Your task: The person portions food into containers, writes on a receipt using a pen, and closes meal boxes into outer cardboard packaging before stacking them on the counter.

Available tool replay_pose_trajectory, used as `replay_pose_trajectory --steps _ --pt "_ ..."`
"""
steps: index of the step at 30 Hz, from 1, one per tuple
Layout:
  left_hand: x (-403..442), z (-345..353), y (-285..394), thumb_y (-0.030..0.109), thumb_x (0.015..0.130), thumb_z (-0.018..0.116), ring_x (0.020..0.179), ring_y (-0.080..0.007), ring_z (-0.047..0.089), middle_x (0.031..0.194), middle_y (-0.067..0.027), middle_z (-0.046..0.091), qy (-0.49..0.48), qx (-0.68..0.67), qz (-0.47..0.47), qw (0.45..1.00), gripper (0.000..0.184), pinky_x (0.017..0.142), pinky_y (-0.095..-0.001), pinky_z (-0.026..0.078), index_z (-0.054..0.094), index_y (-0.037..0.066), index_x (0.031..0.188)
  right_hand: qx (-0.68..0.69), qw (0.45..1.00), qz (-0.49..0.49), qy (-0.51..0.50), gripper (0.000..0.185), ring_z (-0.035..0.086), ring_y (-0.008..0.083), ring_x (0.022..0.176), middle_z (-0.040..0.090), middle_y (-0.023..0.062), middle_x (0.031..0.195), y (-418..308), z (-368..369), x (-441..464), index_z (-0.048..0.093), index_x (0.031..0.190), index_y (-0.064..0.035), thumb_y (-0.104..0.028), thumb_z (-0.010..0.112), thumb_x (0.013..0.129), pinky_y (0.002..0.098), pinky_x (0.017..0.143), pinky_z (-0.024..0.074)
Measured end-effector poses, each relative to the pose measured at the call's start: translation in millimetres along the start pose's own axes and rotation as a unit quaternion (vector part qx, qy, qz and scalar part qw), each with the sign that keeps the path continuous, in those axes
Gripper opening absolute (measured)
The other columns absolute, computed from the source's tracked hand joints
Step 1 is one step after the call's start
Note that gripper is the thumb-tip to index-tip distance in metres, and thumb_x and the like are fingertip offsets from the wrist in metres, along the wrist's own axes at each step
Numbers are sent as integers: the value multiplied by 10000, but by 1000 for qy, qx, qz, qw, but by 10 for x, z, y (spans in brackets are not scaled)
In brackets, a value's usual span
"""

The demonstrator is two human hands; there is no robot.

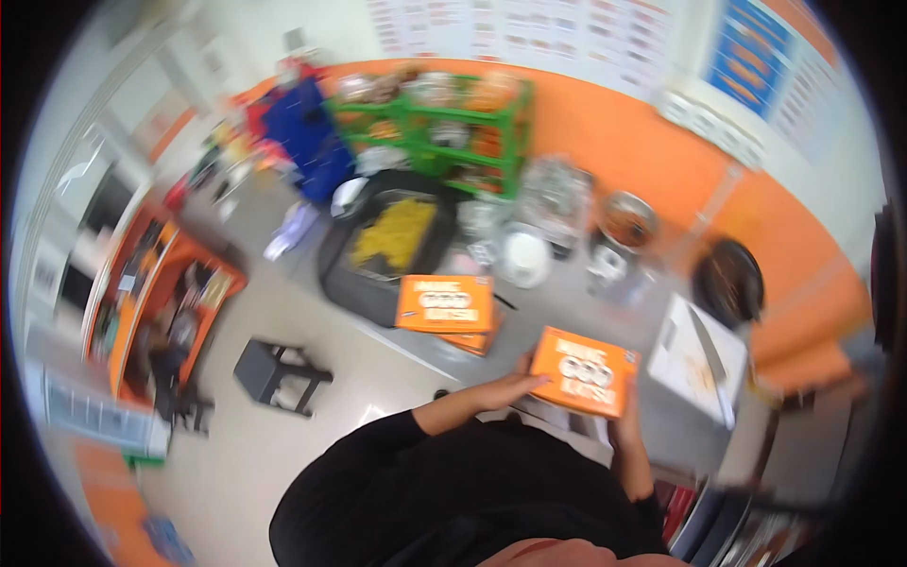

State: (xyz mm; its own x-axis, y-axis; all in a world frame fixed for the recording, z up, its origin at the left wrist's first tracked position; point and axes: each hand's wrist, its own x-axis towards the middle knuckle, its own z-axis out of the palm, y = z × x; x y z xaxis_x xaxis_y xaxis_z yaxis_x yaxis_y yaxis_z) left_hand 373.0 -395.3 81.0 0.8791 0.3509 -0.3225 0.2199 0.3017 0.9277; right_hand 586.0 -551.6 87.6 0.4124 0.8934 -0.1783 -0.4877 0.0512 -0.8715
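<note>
Between my two hands is an orange food box (584, 371) with white lettering, held level just past the table's front edge. My left hand (515, 386) grips its left side, the thumb on the edge. On the right side my right hand (626, 427) holds it, mostly hidden beneath and behind the box. To the left, more boxes of the same kind sit in a small stack (444, 304) on the metal table (614, 298). Beside that stack stands a black tray (354, 283) with yellow food in it.
A knife (707, 345) lies on a white cutting board (675, 364) at the right, with a dark round pan (728, 282) behind. A green rack (515, 142) holds packed goods along the orange wall. A black stool (274, 373) stands on the floor at left.
</note>
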Motion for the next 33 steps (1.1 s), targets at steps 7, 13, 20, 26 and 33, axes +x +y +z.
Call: replay_pose_trajectory --steps 7,13,20,26,33 --pt "-1026 -321 935 483 952 532 1460 -279 24 1550 -245 49 91 101 174 975 1015 1168 -408 132 -156 -46 1478 17 993 -37 -110 667 489 240 1277 484 140 1401 -734 1146 208 370 1413 -6 -538 305 1018 396 1080 369" --pt "-2296 -854 1004 512 946 516 1459 -311 77 1535 -251 79 265 -7 164 950 1025 1172 -407 132 -164 -47 1471 -5 967 20 -254 603 527 236 1243 512 128 1379 -327 2604 577 398 1394 -19 -493 302 1034 380 1055 401" --pt "-3782 -1661 628 625 858 572 1452 -347 167 1540 -259 100 391 -182 101 896 1164 1139 -436 260 -152 -50 1472 0 920 198 -337 583 507 234 1265 523 113 1368 824 4449 510 420 1375 -37 -494 304 1033 388 1070 387" --pt "-4606 -2388 15 644 867 533 1411 -259 262 1484 -181 226 459 -253 37 851 1057 1130 -426 288 -58 28 1489 -28 881 263 -392 596 477 194 1282 548 76 1358 2037 5399 664 470 1358 -48 -516 315 1024 377 1114 286" --pt "-5036 -3520 -463 610 852 597 1204 -230 457 1375 -148 359 497 -302 19 813 946 1040 -416 399 157 12 1439 -38 870 313 -378 576 483 206 1279 536 78 1369 2989 6228 968 447 1374 -60 -497 289 1033 396 1098 324"
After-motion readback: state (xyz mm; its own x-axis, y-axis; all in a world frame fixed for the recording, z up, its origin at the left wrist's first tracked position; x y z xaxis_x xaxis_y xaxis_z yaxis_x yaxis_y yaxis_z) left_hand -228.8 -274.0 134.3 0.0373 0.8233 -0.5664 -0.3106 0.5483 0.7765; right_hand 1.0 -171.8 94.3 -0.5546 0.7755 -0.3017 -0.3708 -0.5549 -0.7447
